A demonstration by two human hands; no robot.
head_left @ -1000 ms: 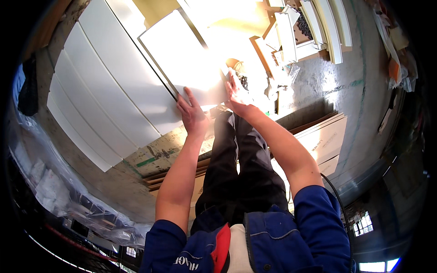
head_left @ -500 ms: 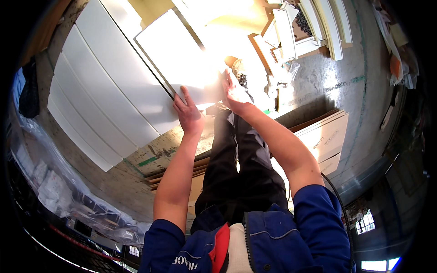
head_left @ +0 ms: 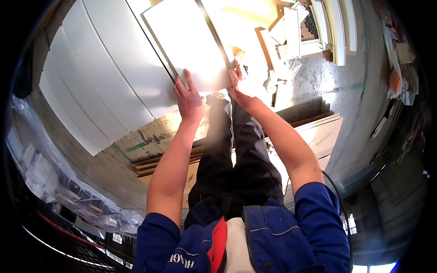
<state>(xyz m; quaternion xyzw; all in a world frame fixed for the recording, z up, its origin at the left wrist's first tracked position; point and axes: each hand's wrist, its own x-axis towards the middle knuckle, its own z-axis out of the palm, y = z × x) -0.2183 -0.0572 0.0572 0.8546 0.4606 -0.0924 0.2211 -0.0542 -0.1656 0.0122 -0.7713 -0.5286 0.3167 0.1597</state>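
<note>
My left hand (head_left: 189,98) grips the near left edge of a loose white rectangular panel (head_left: 186,36), index finger stretched over its top. Opposite it, my right hand (head_left: 243,88) holds the panel's near right edge, fingertips along the side. The panel lies over, or beside, a spread of larger overlapping white panels (head_left: 91,77) that extends to the left. Glare washes out much of its surface, so whether it rests fully on them I cannot tell.
At upper right are white and wooden strips (head_left: 337,32) and offcuts. Flattened cardboard (head_left: 318,136) lies either side of my legs (head_left: 232,159). Plastic-wrapped material (head_left: 41,168) lines the left. Scraps (head_left: 396,73) pile at far right on the concrete floor (head_left: 350,104).
The view has shifted, so hands and panels sit higher in the picture. The held panel has also moved slightly forward and right relative to the panels at left, both hands staying on it.
</note>
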